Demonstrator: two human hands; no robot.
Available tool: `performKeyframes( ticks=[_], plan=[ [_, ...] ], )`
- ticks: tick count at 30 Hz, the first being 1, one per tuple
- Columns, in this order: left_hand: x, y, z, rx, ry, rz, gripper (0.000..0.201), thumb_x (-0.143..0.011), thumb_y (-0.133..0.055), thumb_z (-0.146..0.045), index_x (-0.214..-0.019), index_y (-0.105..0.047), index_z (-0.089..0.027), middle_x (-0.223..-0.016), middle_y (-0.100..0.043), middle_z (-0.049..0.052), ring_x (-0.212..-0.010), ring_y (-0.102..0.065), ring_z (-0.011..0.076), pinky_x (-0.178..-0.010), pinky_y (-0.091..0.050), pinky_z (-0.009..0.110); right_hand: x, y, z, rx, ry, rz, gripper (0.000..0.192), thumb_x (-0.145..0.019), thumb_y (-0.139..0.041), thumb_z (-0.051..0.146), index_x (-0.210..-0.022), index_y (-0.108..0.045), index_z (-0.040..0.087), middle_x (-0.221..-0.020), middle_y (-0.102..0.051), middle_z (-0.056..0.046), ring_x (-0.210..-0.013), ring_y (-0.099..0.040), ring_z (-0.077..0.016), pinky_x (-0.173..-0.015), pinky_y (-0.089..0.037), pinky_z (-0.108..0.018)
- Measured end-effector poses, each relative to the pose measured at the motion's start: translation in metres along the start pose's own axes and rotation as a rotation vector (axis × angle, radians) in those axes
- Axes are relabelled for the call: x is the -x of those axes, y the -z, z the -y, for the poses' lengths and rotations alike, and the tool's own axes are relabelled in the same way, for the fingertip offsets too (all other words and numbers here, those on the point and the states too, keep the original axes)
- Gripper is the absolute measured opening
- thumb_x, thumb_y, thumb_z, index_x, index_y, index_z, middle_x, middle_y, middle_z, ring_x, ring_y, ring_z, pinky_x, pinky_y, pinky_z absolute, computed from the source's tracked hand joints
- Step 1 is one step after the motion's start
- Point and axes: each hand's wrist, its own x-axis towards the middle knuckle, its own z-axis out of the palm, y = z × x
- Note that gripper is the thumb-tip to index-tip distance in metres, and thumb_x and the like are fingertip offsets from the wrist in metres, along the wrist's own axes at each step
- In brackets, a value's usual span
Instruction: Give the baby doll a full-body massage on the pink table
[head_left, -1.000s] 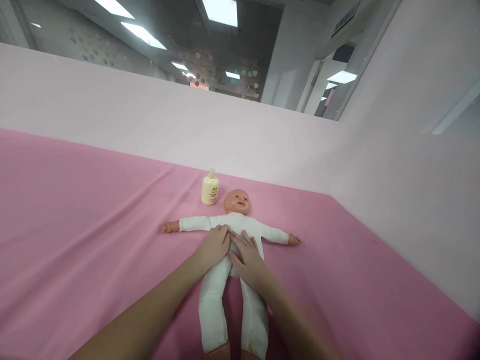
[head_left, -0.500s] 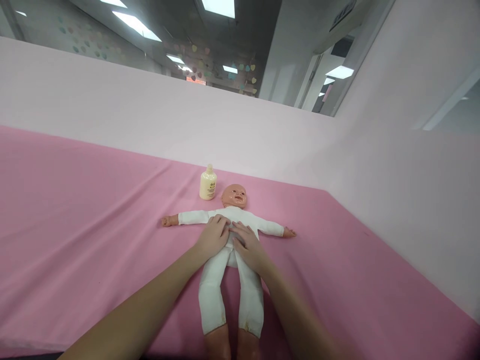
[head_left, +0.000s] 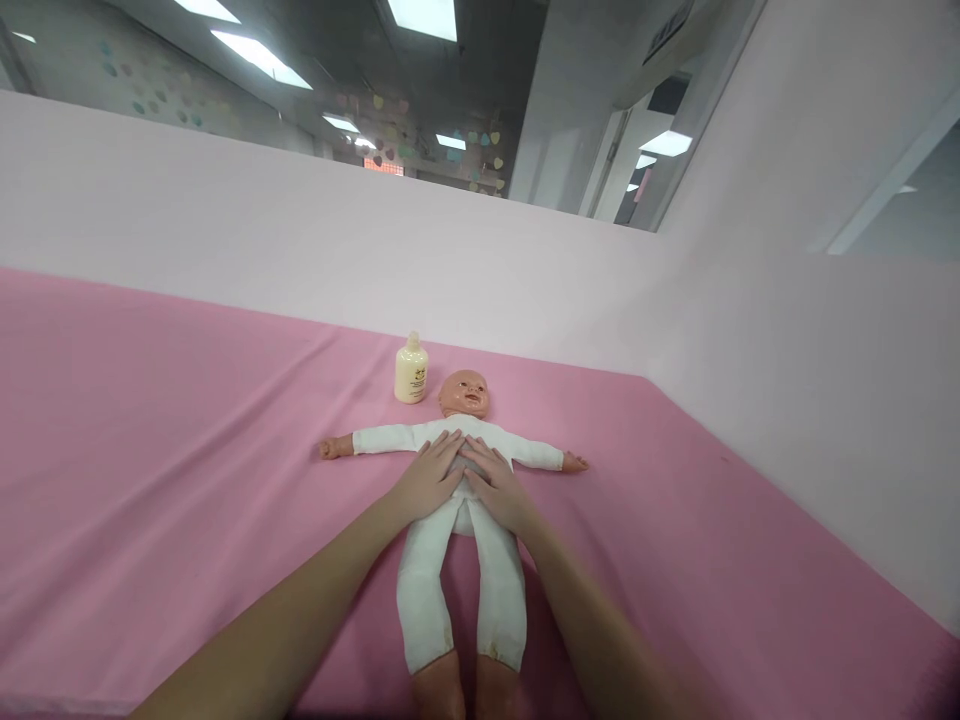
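A baby doll (head_left: 427,580) with a white cloth body lies on its back, arms spread wide, its hard plastic head away from me. My left hand (head_left: 431,478) lies flat on the left side of its torso, fingers stretched toward the chest. On the right side of the torso rests my right hand (head_left: 496,485), also flat with the fingers extended. Thumbs and fingertips of both hands come close together over the doll's middle, covering much of the belly. Beside the doll's head stands a pale yellow bottle (head_left: 411,374) with dark print, upright.
Pink cloth (head_left: 187,420) covers the surface under the doll, with some creases at the left. A white wall (head_left: 300,230) runs along the back and another rises at the right. Above the back wall is a glass pane (head_left: 480,90) with reflected ceiling lights.
My left hand's fingers have straightened and spread on the torso, its thumb now reaching toward my right hand. The view has shifted slightly; doll and bottle stay in place.
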Motion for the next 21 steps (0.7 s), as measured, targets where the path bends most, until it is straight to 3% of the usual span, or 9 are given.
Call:
performKeyframes(
  ticks=[10,21],
  plan=[
    [-0.002,-0.011,-0.001,-0.053,0.002,-0.031,0.055,-0.102,-0.028,-0.037,-0.154,-0.032,-0.022,-0.163,-0.028,0.009,-0.153,-0.02,0.0255,-0.122,-0.018,0.054,0.001,-0.001,-0.006,0.09,0.009,-0.048,0.046,-0.096,-0.039,0.033,-0.138,-0.056,0.025,-0.159,-0.039,-0.005,-0.151,-0.025,-0.0194,-0.123,-0.016,-0.049],
    [-0.003,-0.007,0.004,-0.031,-0.011,-0.007,0.057,-0.101,-0.029,-0.039,-0.155,-0.03,-0.02,-0.163,-0.028,0.009,-0.153,-0.018,0.0247,-0.123,-0.016,0.052,0.001,-0.009,0.001,0.124,-0.021,-0.12,0.046,-0.095,-0.04,0.027,-0.137,-0.056,0.026,-0.155,-0.045,-0.003,-0.15,-0.029,-0.0189,-0.122,-0.017,-0.047]
  ],
)
